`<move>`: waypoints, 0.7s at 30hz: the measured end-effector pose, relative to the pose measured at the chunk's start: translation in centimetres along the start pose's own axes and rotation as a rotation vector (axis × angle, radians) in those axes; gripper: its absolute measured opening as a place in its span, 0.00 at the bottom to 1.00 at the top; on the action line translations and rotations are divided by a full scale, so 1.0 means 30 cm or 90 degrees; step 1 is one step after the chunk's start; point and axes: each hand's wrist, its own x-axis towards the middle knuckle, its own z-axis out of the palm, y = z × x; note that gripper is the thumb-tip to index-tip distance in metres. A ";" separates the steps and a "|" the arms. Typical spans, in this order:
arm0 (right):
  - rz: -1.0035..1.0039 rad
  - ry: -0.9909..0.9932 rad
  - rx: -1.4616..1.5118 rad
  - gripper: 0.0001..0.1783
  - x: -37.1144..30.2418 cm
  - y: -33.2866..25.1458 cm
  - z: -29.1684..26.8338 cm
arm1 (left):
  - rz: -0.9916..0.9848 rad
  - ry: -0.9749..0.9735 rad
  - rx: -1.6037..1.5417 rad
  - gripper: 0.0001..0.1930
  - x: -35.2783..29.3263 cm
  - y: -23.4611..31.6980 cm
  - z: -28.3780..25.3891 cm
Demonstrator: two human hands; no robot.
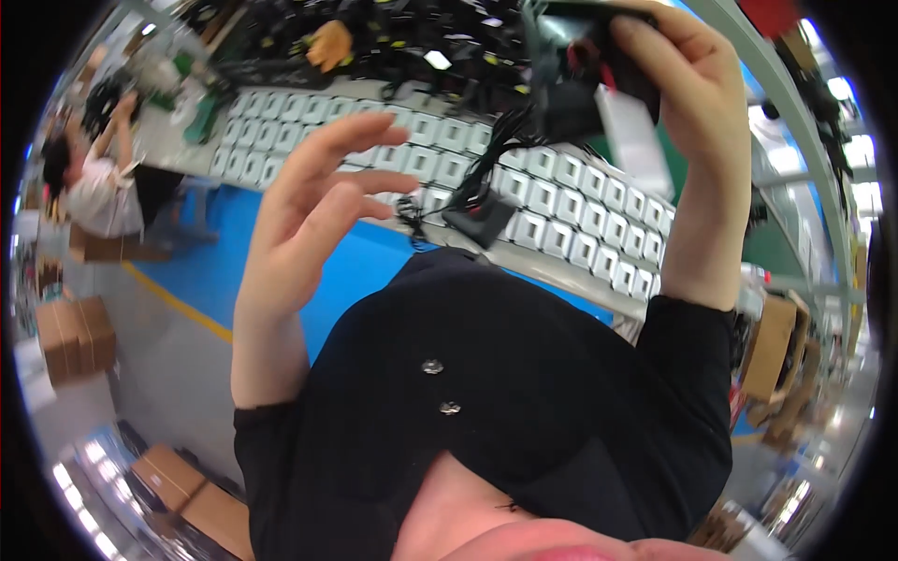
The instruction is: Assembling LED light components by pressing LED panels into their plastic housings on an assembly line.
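Observation:
My right hand is raised at the upper right, its fingers closed on a black plastic housing with red bits inside. A white rectangular piece, blurred, hangs below that hand; whether it is attached to the housing I cannot tell. My left hand hovers above the near side of the bench, fingers apart and holding nothing. Between the hands, a black box-shaped part lies at the bench edge, with a bundle of black cables beside it.
Rows of white square frames cover the bench. Behind them is a heap of dark parts with an orange cloth. A metal post rises at right. Another person works at far left; cardboard boxes stand on the floor.

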 end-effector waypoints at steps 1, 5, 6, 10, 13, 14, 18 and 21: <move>-0.030 -0.069 -0.127 0.11 0.005 -0.034 0.032 | 0.014 -0.021 -0.076 0.26 0.010 0.024 -0.013; -0.031 -0.213 -0.072 0.10 0.060 -0.062 0.373 | 0.052 0.038 -0.160 0.30 -0.085 0.038 -0.089; -0.050 -0.247 -0.094 0.10 0.071 -0.065 0.438 | 0.038 0.064 -0.159 0.30 -0.116 0.052 -0.112; -0.084 -0.336 -0.037 0.11 0.085 -0.058 0.686 | 0.031 0.190 -0.114 0.28 -0.239 0.090 -0.183; -0.115 -0.404 0.030 0.12 0.107 -0.064 0.794 | 0.074 0.274 -0.135 0.27 -0.324 0.103 -0.232; -0.130 -0.411 0.049 0.12 0.114 -0.059 0.823 | 0.062 0.257 -0.126 0.27 -0.354 0.110 -0.252; -0.325 -0.504 -0.124 0.11 0.141 -0.118 0.898 | 0.025 0.279 -0.120 0.27 -0.424 0.125 -0.298; -0.436 -0.606 -0.081 0.13 0.161 -0.167 0.949 | -0.037 0.251 -0.185 0.22 -0.448 0.136 -0.311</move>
